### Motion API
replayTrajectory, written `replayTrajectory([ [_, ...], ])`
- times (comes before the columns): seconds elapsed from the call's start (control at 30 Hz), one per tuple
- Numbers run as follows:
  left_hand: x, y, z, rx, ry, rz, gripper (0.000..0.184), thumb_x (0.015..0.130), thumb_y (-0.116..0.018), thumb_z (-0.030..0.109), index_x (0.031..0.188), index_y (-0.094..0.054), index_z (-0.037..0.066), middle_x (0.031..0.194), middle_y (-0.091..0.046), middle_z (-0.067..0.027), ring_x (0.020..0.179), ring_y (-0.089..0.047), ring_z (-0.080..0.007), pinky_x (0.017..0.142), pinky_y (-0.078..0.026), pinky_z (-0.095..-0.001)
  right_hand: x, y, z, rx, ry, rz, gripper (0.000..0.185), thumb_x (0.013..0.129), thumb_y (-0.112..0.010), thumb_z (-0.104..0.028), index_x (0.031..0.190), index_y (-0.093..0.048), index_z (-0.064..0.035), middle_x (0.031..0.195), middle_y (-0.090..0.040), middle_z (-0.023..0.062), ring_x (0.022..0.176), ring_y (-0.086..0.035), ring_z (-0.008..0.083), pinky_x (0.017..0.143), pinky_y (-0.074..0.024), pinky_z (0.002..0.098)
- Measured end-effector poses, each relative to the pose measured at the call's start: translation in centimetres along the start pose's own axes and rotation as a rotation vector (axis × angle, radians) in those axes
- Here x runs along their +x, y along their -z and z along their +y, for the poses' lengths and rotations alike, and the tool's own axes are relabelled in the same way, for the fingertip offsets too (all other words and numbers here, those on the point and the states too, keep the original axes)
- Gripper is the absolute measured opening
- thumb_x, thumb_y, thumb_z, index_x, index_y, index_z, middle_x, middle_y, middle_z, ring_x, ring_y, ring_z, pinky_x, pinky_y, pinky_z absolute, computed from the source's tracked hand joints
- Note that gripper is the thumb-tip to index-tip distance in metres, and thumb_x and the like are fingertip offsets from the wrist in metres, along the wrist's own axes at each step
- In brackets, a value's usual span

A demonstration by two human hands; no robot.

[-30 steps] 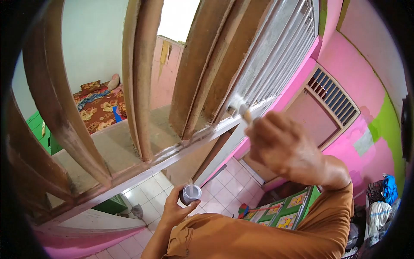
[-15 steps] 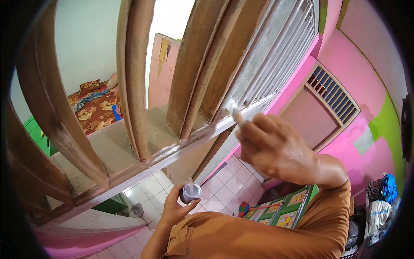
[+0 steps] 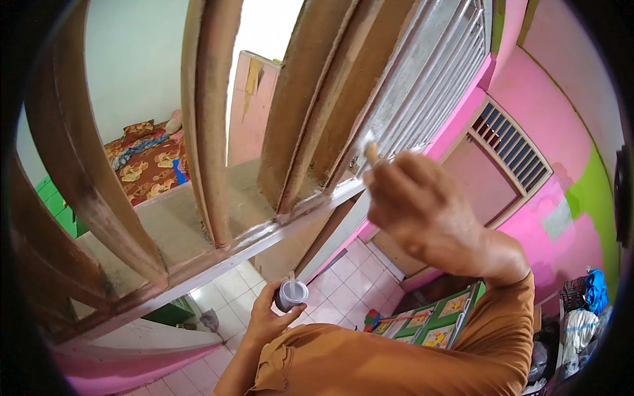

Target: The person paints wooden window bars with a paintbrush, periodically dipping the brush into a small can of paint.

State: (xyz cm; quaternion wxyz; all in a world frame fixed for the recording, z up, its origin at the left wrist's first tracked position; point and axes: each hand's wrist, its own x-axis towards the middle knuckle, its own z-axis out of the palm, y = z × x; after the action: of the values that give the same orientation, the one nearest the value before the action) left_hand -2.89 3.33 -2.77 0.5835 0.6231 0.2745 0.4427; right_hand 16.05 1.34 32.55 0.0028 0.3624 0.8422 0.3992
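Observation:
My right hand (image 3: 426, 214) is closed round a paintbrush (image 3: 372, 153), its pale bristles against the lower end of a wooden slat, where the brown bars meet the whitish ones. Fresh white paint shows around the tip. Lower down, my left hand (image 3: 264, 323) grips a small cup (image 3: 288, 302) with a stick standing in it; pale paint coats its inside. Several brown slats (image 3: 210, 125) rise from a wooden rail (image 3: 247, 244) whose front edge is partly white. Further right, the bars (image 3: 439, 82) are greyish white.
Behind the slats are a bed with a patterned brown cover (image 3: 148, 168) and a pink panel (image 3: 251, 105). Below lie floor tiles (image 3: 330, 280) and a green cabinet (image 3: 436, 320). A pink door (image 3: 472, 178) and a rack with bags (image 3: 581, 323) stand to the right.
My right hand and the paintbrush have shifted slightly up and to the right, from the rail's edge onto the slat. The left hand with the cup has stayed put.

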Motion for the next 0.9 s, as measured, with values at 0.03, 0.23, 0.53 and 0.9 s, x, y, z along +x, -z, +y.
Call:
replayTrajectory([
  [0.03, 0.0, 0.0, 0.0, 0.001, -0.002, -0.003, 0.064, 0.078, -0.089, 0.016, 0.131, -0.056, 0.001, 0.118, -0.065, -0.0113, 0.111, -0.066, -0.0219, 0.097, -0.052, -0.0348, -0.1, -0.5, -0.5, 0.014, 0.058, -0.051, 0.02, 0.065, -0.067, -0.014, 0.077, -0.065, 0.0027, 0.09, -0.05, 0.0095, 0.088, -0.052, 0.0227, 0.072, -0.0483, 0.0322],
  [0.23, -0.1, -0.1, 0.1, 0.01, 0.011, -0.001, 0.064, 0.078, -0.09, 0.016, 0.131, -0.056, 0.001, 0.116, -0.067, -0.0114, 0.111, -0.067, -0.0218, 0.097, -0.052, -0.0347, 0.3, -0.4, -0.2, 0.025, 0.014, 0.004, 0.019, 0.066, -0.066, -0.013, 0.076, -0.066, 0.0028, 0.092, -0.05, 0.0095, 0.087, -0.052, 0.0228, 0.073, -0.0485, 0.0328],
  [0.53, -0.1, 0.0, 0.4, 0.006, 0.049, 0.0, 0.064, 0.079, -0.09, 0.016, 0.131, -0.056, 0.001, 0.114, -0.068, -0.0109, 0.108, -0.067, -0.0206, 0.096, -0.053, -0.0336, -0.9, 0.8, 1.0, 0.138, -0.066, 0.037, 0.037, 0.068, -0.074, -0.006, 0.102, -0.065, 0.0036, 0.095, -0.055, 0.0116, 0.084, -0.06, 0.0259, 0.069, -0.0526, 0.0364],
  [0.9, 0.5, -0.2, -0.1, 0.096, -0.054, -0.062, 0.063, 0.08, -0.088, 0.009, 0.132, -0.055, 0.0, 0.119, -0.063, -0.0076, 0.112, -0.063, -0.017, 0.099, -0.05, -0.0322, -2.4, -3.8, -1.2, 0.331, -0.279, 0.327, 0.026, 0.08, -0.079, 0.0, 0.103, -0.066, -0.0031, 0.073, -0.055, 0.0054, 0.058, -0.059, 0.0215, 0.048, -0.0479, 0.0355],
])
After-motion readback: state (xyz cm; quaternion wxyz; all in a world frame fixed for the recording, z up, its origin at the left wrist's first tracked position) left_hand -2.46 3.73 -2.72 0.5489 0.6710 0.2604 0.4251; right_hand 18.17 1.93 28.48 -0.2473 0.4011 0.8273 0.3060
